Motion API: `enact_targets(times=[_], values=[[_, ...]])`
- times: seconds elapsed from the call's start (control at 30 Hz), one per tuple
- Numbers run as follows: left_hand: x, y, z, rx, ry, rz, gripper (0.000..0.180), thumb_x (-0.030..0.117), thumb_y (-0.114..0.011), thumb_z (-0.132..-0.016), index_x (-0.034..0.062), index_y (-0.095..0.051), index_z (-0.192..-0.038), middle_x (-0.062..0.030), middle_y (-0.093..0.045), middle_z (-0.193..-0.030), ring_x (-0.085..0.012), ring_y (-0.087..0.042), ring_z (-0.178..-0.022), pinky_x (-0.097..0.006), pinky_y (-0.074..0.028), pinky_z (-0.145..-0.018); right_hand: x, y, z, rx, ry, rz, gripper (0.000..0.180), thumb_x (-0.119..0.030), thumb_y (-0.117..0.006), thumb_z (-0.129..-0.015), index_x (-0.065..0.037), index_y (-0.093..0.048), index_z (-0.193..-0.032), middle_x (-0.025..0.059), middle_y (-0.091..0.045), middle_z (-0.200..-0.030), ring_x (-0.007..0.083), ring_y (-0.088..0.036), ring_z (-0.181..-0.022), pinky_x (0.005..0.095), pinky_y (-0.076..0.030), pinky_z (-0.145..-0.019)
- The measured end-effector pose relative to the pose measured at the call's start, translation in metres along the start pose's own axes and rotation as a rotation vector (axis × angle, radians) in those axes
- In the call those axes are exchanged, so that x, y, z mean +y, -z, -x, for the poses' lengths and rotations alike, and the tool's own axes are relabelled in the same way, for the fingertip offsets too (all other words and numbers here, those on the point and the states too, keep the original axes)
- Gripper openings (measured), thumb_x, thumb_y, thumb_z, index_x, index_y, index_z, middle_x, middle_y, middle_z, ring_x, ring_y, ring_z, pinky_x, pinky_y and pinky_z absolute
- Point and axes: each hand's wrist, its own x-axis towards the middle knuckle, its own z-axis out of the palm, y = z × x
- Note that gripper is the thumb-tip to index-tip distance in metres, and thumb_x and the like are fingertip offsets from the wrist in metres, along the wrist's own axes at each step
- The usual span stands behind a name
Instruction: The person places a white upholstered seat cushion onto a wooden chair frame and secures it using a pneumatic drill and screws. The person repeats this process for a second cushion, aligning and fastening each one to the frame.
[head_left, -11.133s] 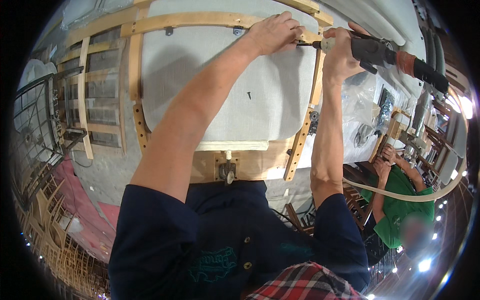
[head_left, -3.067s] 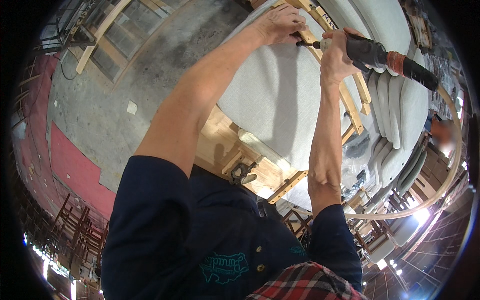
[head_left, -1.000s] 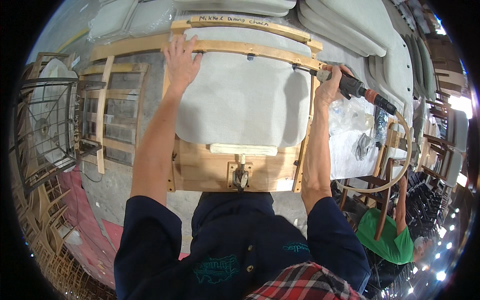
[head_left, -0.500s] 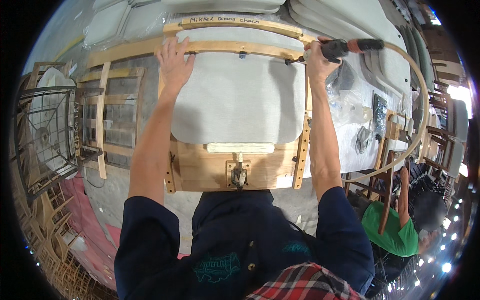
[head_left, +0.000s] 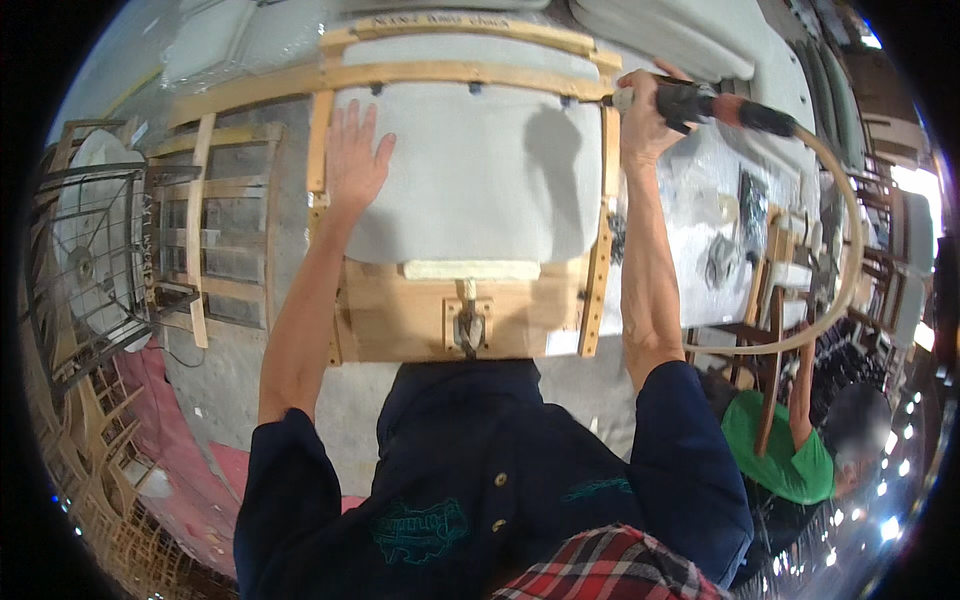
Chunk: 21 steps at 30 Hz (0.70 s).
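A grey upholstered chair pad (head_left: 470,180) lies in a wooden jig (head_left: 375,310), with a wooden crossbar (head_left: 430,72) running over its far part. Dark small fittings (head_left: 475,88) sit along the crossbar's near edge. My left hand (head_left: 357,165) rests with fingers stretched over the pad's left edge, below the crossbar. At the far right corner of the jig, my right hand (head_left: 650,115) grips a black and orange power screwdriver (head_left: 700,105) with a hose. Its tip is mostly hidden by the hand. A toggle clamp (head_left: 468,325) with a pale padded bar (head_left: 470,270) stands at the pad's near edge.
A pale hose (head_left: 850,230) loops from the screwdriver down the right side. Grey pads (head_left: 660,45) are stacked at the back. Left of the jig are a wooden pallet (head_left: 235,220) and a black metal rack (head_left: 95,260). A person in a green shirt (head_left: 775,445) is at lower right.
My left hand has come off the crossbar, nearer to me, onto the pad's left edge. The screwdriver's tip has left the right-hand fitting, and my right hand has shifted slightly right.
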Motion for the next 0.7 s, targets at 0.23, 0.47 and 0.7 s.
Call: enact_targets(times=[0.23,0.47,0.7], values=[[0.027,0.021,0.117,-0.023,0.069,0.066,0.065,0.046,-0.05,-0.103,0.0099,-0.038,-0.156,-0.0179,-0.026,-0.166,-0.0395,-0.018,-0.154,-0.057,-0.018,-0.123,-0.025,0.108,0.078,0.27,-0.337,-0.196,0.034,0.003,-0.065,-0.082,0.0,-0.055,-0.114,0.0113,-0.071,-0.079,0.0186,-0.069,-0.075,0.0309,-0.053,-0.079],[0.05,0.04,0.187,-0.055,0.113,0.247,0.062,0.042,-0.049,-0.106,0.0085,-0.036,-0.156,-0.0207,-0.021,-0.166,-0.0438,-0.013,-0.154,-0.055,-0.019,-0.123,-0.006,0.142,0.122,0.335,-0.425,-0.171,0.034,0.002,-0.067,-0.08,0.002,-0.056,-0.112,0.0106,-0.071,-0.077,0.0189,-0.07,-0.073,0.0304,-0.055,-0.075],[0.043,0.063,0.206,-0.133,0.104,0.313,0.067,0.037,-0.061,-0.102,0.0042,-0.037,-0.155,-0.0222,-0.025,-0.165,-0.0403,-0.019,-0.154,-0.05,-0.021,-0.123,0.016,0.149,0.136,0.293,-0.382,0.075,0.029,0.004,-0.067,-0.081,0.005,-0.058,-0.109,0.012,-0.071,-0.075,0.0177,-0.069,-0.068,0.0282,-0.054,-0.072]])
